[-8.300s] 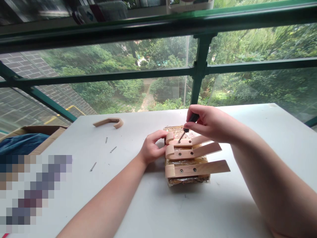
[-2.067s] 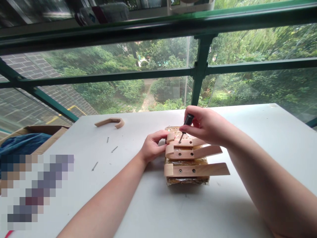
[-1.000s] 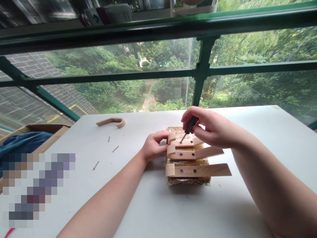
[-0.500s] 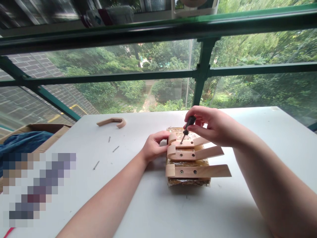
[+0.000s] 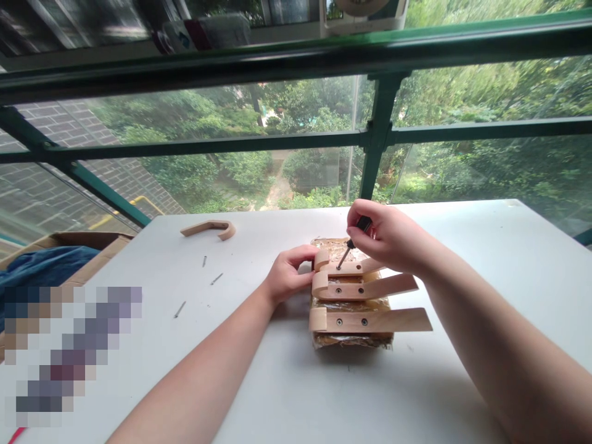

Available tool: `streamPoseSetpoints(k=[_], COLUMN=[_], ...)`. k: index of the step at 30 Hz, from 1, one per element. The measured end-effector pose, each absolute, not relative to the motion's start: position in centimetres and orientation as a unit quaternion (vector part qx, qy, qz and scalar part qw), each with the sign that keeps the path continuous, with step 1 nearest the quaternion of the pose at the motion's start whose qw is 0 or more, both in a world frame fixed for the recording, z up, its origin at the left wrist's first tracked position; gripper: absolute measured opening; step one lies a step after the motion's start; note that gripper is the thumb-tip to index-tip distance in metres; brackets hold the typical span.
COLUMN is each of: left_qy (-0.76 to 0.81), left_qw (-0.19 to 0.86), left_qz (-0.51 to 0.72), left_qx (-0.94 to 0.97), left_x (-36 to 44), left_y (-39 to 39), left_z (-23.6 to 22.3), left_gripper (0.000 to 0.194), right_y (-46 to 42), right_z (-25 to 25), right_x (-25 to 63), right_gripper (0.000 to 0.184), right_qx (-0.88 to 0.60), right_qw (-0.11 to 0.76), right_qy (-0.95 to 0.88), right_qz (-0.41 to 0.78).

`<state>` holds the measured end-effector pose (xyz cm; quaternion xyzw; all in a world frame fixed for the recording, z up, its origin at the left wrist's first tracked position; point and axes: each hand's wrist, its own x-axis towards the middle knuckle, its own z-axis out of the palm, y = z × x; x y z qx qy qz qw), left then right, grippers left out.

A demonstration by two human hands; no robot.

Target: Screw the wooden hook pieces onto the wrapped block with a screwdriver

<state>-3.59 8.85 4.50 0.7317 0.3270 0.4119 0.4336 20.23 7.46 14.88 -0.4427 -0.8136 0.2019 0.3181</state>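
Three bent wooden hooks lie side by side across a block wrapped in clear film and brown tape (image 5: 354, 340). Screw heads show in the near hook (image 5: 398, 319) and the middle hook (image 5: 388, 287). My right hand (image 5: 386, 231) is closed around the black handle of a screwdriver (image 5: 345, 254), which leans to the right. Its tip meets the left screw in the far hook (image 5: 349, 269); that hook's right hole looks dark. At the curled left end of the far hook, my left hand (image 5: 293, 271) is closed, thumb and fingers against it. Some of its fingertips are hidden.
A loose wooden hook (image 5: 208, 228) lies at the back left of the white table (image 5: 259, 394). Several screws (image 5: 216, 279) are scattered left of my left hand. A cardboard box (image 5: 87, 237) with blue cloth stands beyond the left edge. Green railing (image 5: 231, 147) with glass runs behind.
My right hand has turned around the screwdriver, and the handle now tilts further right. The tip stays on the same screw. My left hand and the block have kept their places.
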Motion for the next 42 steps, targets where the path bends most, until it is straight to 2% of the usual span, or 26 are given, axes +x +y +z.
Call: streamPoseSetpoints(k=[3,10,16,23,28,35,42], left_qy=[0.328,0.335,0.334,0.336,0.335,0.337,0.329], left_qw=[0.43,0.43,0.426,0.423,0.42,0.428,0.437], left_qz=[0.415,0.411,0.411,0.416,0.417,0.414,0.415], left_qx=[0.732,0.731,0.734,0.731,0.733,0.729,0.727], left_x=[-3.6,-3.6,-3.6,-3.7,-3.7,-3.6,-3.7], left_y=[8.8,8.8,8.8,8.9,9.0,8.8,9.0], left_z=[4.5,4.4,4.5,4.2,4.1,4.2,4.0], left_gripper=[0.029,0.027,0.028,0.029,0.028,0.027,0.028], right_y=[7.3,6.7,6.7,6.7,6.9,6.9,7.3], right_z=[15.0,15.7,16.2,16.5,16.4,15.7,14.9], right_x=[20.2,20.6,21.3,21.6,21.2,20.6,20.0], right_gripper=[0.003,0.026,0.024,0.01,0.013,0.028,0.012], right_qx=[-0.432,-0.385,-0.396,-0.424,-0.437,-0.454,-0.433], right_qw=[0.315,0.281,0.252,0.223,0.24,0.275,0.319], right_qy=[-0.818,-0.835,-0.847,-0.854,-0.848,-0.829,-0.829], right_qz=[0.211,0.274,0.25,0.202,0.178,0.177,0.15])
